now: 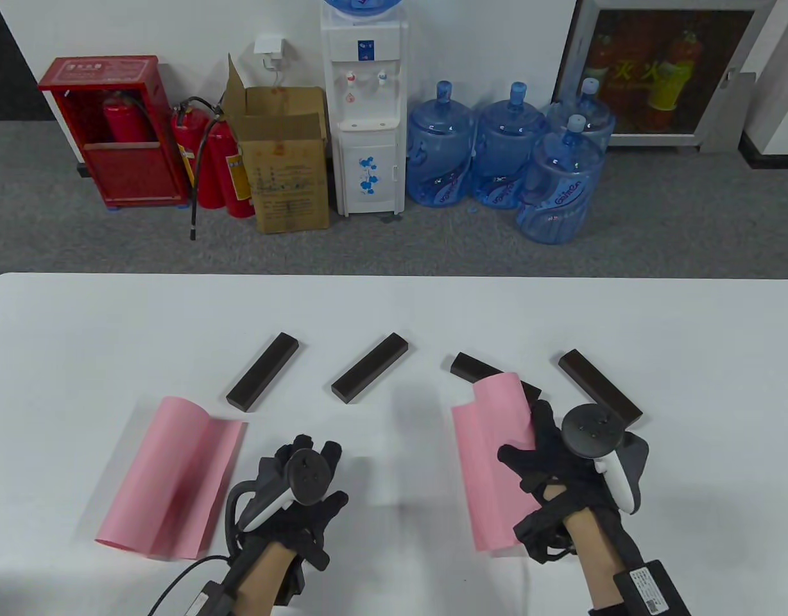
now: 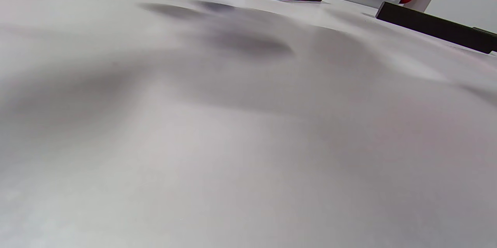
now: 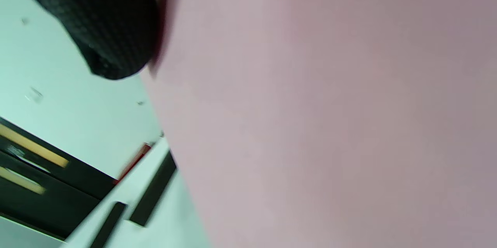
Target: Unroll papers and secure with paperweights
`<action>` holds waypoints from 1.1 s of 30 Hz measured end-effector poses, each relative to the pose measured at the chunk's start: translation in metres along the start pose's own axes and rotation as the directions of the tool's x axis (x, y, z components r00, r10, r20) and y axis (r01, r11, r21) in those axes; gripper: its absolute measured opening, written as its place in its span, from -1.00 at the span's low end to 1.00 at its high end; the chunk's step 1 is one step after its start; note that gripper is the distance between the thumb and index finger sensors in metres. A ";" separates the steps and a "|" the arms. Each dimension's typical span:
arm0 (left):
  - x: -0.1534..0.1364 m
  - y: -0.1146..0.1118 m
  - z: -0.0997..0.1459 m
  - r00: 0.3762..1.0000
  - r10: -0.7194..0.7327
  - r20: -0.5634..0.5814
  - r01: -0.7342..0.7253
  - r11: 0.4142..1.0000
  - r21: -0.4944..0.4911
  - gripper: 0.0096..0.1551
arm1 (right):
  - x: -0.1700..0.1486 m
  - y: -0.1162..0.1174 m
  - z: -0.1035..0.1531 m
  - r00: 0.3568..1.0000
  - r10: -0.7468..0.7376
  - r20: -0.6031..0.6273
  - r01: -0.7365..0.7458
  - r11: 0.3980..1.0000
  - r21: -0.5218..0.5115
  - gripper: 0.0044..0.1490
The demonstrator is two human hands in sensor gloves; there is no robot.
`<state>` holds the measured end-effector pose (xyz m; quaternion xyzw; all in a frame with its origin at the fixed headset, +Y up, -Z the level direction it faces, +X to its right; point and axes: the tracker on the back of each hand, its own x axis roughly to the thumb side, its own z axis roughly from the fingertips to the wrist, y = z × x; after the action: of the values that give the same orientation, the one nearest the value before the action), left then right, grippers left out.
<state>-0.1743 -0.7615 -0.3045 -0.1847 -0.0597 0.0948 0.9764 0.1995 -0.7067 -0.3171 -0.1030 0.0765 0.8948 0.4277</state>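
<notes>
Two pink sheets lie on the white table (image 1: 394,308), each with one long edge curling up. The left pink paper (image 1: 169,478) rests loose near the left hand (image 1: 298,487), which hovers or rests just to its right on bare table, touching neither paper nor weight as far as the table view shows. Its fingers look loosely curled under the tracker; whether they are apart or together I cannot tell, and the left wrist view shows only blurred tabletop with dark bars beyond.

The right hand (image 1: 548,455) grips the right edge of the right pink paper (image 1: 490,462). In the right wrist view a gloved fingertip (image 3: 108,26) sits against the sheet's edge, so the hand seems clamped on the paper, probably to pull or press it flat against its curl.

Four dark paperweights wait in a row across the far side of the sheets: the far-left bar (image 1: 263,371), the second bar (image 1: 370,368), the third bar (image 1: 477,369), partly hidden behind the raised curl of the right paper, and the fourth bar (image 1: 599,386), just beyond the right hand. They lie within easy reach, likely so that each sheet can be pinned once it is spread. No weight is on either paper yet, so the securing step looks undone
</notes>
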 end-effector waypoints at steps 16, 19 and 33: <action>0.073 -0.005 -0.005 0.995 0.026 0.095 -0.017 0.995 -0.094 -0.10 | -0.042 0.047 -0.011 0.991 -0.023 -0.133 0.031 0.998 0.063 0.24; 0.107 -0.009 -0.012 0.992 -0.026 0.125 0.045 0.988 -0.148 -0.08 | -0.041 0.048 -0.009 0.992 -0.008 -0.128 0.016 0.998 0.063 0.24; 0.160 -0.048 -0.036 0.975 -0.201 0.100 0.215 0.964 -0.158 -0.12 | -0.039 0.047 -0.001 0.987 0.092 -0.131 -0.091 0.996 0.013 0.23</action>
<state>-0.0049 -0.7844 -0.3072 -0.2547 -0.1269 -0.0060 0.9586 0.1870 -0.7658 -0.3061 -0.1568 0.1122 0.9045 0.3804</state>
